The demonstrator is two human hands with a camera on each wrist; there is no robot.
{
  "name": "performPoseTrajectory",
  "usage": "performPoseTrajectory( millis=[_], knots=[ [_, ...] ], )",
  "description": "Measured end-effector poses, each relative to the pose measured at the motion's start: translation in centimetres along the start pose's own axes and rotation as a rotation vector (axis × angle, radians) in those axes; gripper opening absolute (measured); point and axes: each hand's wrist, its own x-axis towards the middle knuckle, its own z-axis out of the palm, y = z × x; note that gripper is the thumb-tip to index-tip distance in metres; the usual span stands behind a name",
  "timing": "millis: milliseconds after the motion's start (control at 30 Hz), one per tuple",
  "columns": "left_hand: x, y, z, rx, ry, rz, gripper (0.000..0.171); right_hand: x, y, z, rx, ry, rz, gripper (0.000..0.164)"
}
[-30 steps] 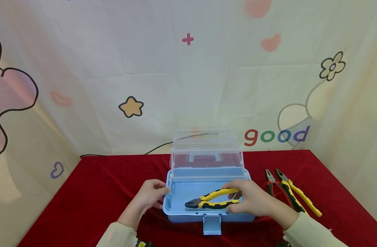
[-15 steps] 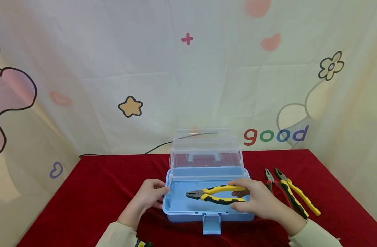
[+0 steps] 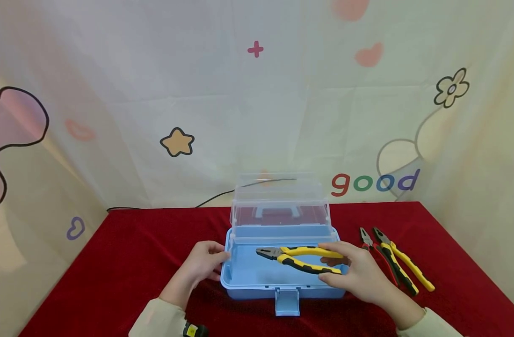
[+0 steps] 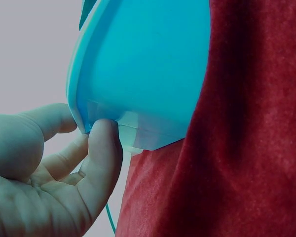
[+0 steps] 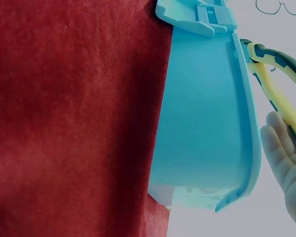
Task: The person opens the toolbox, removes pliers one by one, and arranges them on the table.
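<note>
A light blue toolbox (image 3: 257,293) stands on the red cloth with its clear lid (image 3: 282,213) raised at the back and its front latch (image 3: 287,303) hanging down. My left hand (image 3: 203,263) pinches the box's left rim; in the left wrist view, the thumb and fingers sit on either side of the box edge (image 4: 148,64). Over the box, my right hand (image 3: 359,274) holds yellow and black pliers (image 3: 300,251) by the spread handles, fingers on one and thumb on the other. Their dark nose points left. The right wrist view shows these pliers (image 5: 274,91) above the rim.
To the box's right lie red and black pliers (image 3: 384,260) and a second yellow and black pair (image 3: 413,270) on the red cloth (image 3: 113,276). A printed curtain (image 3: 214,107) hangs behind the table, with a black cable (image 3: 214,198) along it.
The right hand has lifted the pliers higher above the box floor and shifted them to the right. The left hand keeps its place on the rim.
</note>
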Motion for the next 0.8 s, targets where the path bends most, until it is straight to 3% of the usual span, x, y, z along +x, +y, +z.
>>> performPoseTrajectory(
  millis=[300,800],
  knots=[
    [-0.1,0.1,0.0,-0.002,-0.005,-0.006,0.027,-0.7,0.1,0.0,0.01,0.086,-0.069,0.051],
    [0.1,-0.1,0.0,0.0,-0.004,-0.008,0.027,-1.1,0.6,-0.4,-0.031,0.181,-0.016,0.053]
  ],
)
